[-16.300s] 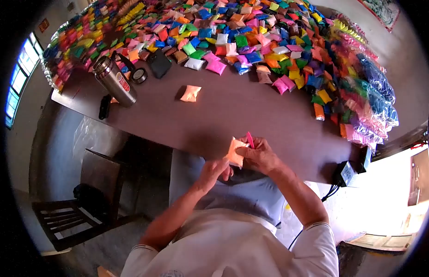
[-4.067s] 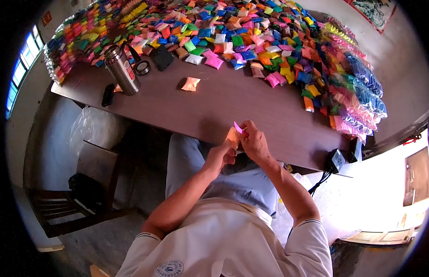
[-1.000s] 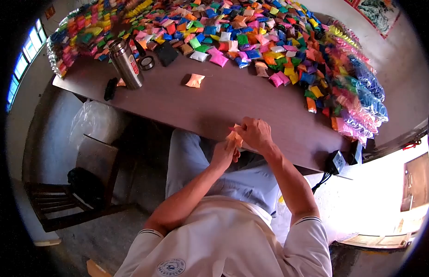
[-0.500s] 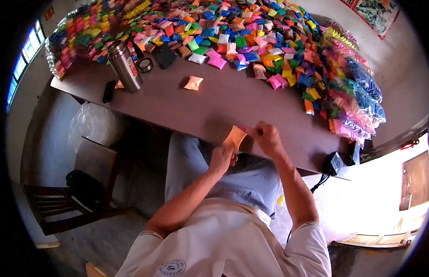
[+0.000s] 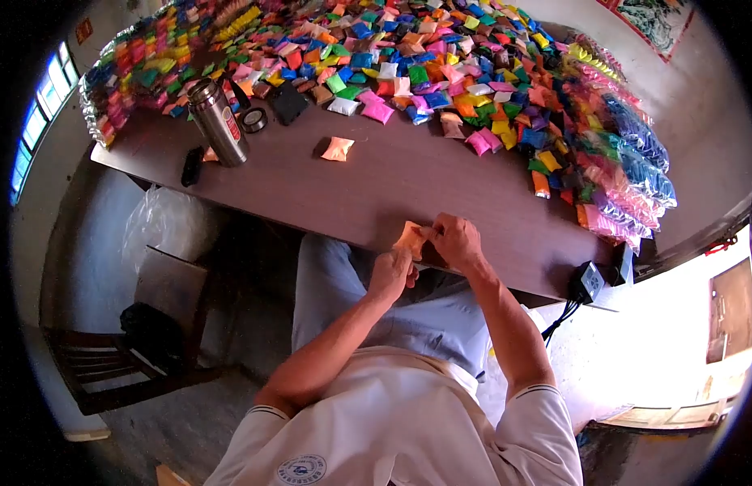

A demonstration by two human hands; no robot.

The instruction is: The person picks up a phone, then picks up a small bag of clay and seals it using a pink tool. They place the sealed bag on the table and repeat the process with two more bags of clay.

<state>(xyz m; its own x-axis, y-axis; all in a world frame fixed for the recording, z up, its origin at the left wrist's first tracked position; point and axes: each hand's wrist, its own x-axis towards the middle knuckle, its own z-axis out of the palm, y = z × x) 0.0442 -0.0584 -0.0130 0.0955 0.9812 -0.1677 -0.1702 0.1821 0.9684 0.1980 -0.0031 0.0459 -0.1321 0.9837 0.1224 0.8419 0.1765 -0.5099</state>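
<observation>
Over the front edge of the table, my left hand (image 5: 390,274) is closed around the lower end of a small orange packet (image 5: 409,237), which stands up out of the fist. My right hand (image 5: 457,240) is at the packet's upper right side, thumb and fingers pinched together and touching it. A small reddish patch shows by those fingertips. Whether they pinch the packet itself or something small against it is hidden. Farther back on the tabletop lies a light orange packet (image 5: 338,149), apart from both hands.
A heap of colourful packets (image 5: 424,73) covers the back of the table (image 5: 311,182). Bundled clear bags (image 5: 635,162) line the right. A steel flask (image 5: 220,125), its lid (image 5: 253,118) and a black object (image 5: 192,165) stand left. A small box with cables (image 5: 586,282) sits at the right edge.
My right hand has moved left, from beside the orange packet to touching its upper right side. My left hand still holds the packet in nearly the same place.
</observation>
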